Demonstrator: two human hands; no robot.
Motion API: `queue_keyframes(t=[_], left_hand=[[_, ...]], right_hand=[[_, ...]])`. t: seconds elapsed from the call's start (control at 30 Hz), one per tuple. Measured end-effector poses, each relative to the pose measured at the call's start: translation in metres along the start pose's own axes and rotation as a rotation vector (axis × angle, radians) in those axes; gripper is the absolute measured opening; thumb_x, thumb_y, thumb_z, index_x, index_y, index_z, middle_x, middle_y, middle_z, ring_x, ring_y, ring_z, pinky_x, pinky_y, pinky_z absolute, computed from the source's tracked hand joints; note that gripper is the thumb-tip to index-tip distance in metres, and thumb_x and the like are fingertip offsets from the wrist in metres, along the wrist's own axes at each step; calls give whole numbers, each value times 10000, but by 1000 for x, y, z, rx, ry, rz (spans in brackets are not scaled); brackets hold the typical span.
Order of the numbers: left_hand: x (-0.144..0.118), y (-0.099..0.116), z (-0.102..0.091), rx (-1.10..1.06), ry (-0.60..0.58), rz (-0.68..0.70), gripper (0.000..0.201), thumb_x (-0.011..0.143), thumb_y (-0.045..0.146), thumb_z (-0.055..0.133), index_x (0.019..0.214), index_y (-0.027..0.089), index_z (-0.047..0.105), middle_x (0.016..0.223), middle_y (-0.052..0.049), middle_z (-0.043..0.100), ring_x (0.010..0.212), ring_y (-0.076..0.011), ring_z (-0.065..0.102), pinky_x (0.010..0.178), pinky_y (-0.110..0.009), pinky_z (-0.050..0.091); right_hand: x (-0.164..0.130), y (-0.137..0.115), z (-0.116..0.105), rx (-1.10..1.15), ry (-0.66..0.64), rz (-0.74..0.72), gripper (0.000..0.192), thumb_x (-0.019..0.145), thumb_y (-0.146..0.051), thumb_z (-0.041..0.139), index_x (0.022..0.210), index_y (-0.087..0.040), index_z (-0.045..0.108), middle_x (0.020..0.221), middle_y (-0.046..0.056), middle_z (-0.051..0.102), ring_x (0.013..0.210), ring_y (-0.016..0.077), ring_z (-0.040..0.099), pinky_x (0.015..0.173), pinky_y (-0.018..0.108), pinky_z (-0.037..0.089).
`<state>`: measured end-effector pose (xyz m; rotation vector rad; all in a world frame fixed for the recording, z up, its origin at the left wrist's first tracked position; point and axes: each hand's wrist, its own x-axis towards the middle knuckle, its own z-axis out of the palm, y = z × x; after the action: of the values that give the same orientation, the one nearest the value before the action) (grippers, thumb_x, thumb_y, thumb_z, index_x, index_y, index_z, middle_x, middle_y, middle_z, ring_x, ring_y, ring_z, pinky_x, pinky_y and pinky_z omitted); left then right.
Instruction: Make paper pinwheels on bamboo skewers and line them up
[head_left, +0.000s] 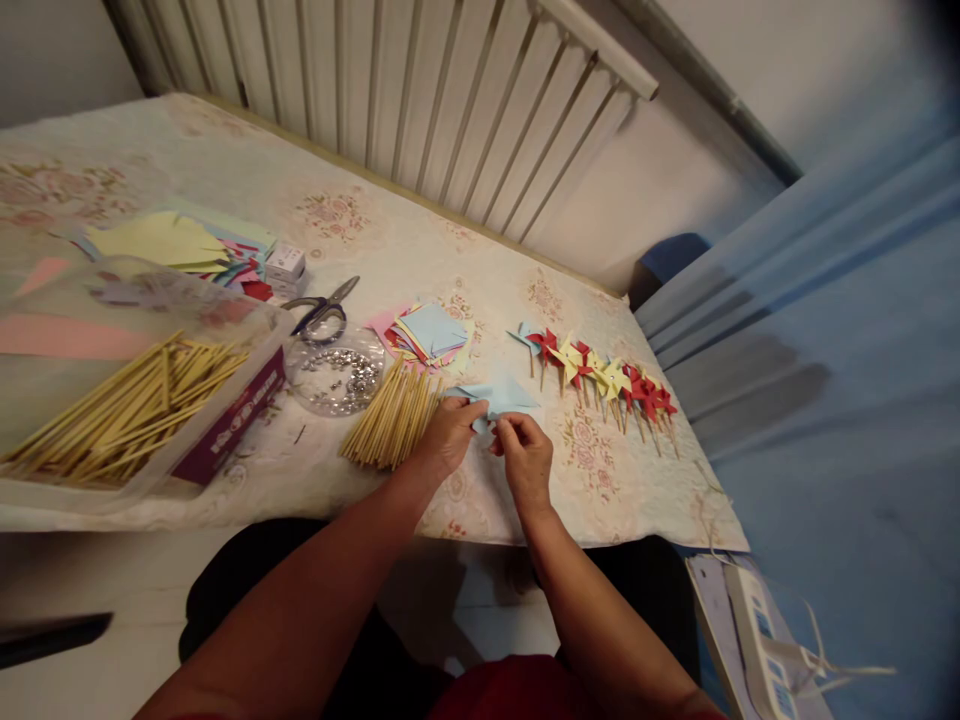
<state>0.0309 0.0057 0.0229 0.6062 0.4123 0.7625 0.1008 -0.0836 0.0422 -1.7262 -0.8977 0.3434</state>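
Note:
A light blue paper pinwheel, its corners partly folded, is held over the table's front half. My left hand grips its left side between thumb and fingers. At its lower edge, my right hand is closed in a pinch; whether the fingertips hold the paper or a small pin is hidden. Just left of my left hand lies a bundle of thin wooden sticks. Behind the hands sits a stack of coloured paper squares, a blue one on top.
Finished red, yellow and blue pinwheels on sticks lie in a row at right. At left are a round dish of metal pins, scissors, a plastic bin of sticks and cut paper. A power strip is at lower right.

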Motion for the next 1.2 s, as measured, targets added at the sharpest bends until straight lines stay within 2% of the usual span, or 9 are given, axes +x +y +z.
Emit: queue_keyframes(t=[0.13,0.37,0.57,0.77,1.03,1.2], left_hand=[[2,-6,-4,74,-9,10,161,637,269,682,633,145,581,590,25,546,544,-91,486,508,-221,341],[3,-7,-5,105,-30,4,147,647,270,659,638,147,578,587,30,541,528,-88,469,499,-219,337],[4,-9,-6,139,8,-18,120,633,245,652,623,144,588,564,34,526,520,-83,455,499,-216,324],[2,-6,-3,97,-11,-13,163,610,244,664,547,148,547,520,38,495,498,-81,440,488,-220,323],[-1,-2,-1,87,1,-21,150,601,249,690,583,146,583,518,43,506,493,-77,446,479,-214,329],[-1,-2,-1,69,-3,-25,178,607,245,693,550,150,554,481,50,479,461,-71,428,472,-214,338]], right_hand=[[3,-7,3,52,33,89,188,789,-362,587,705,-194,592,475,-59,523,433,112,487,472,233,392],[10,-8,7,51,74,165,203,752,-371,604,652,-200,564,462,-58,523,401,109,463,432,233,366],[12,-6,8,1,81,164,196,743,-362,601,634,-205,559,451,-60,522,393,112,472,440,236,375],[12,-4,7,-49,67,142,178,745,-332,597,627,-206,554,452,-64,519,401,110,481,458,232,385],[14,-4,5,-72,22,138,182,739,-343,606,632,-204,558,450,-61,533,406,118,497,469,235,388],[15,-5,4,-65,5,150,187,738,-353,609,633,-203,572,448,-57,536,407,118,495,466,235,385]])
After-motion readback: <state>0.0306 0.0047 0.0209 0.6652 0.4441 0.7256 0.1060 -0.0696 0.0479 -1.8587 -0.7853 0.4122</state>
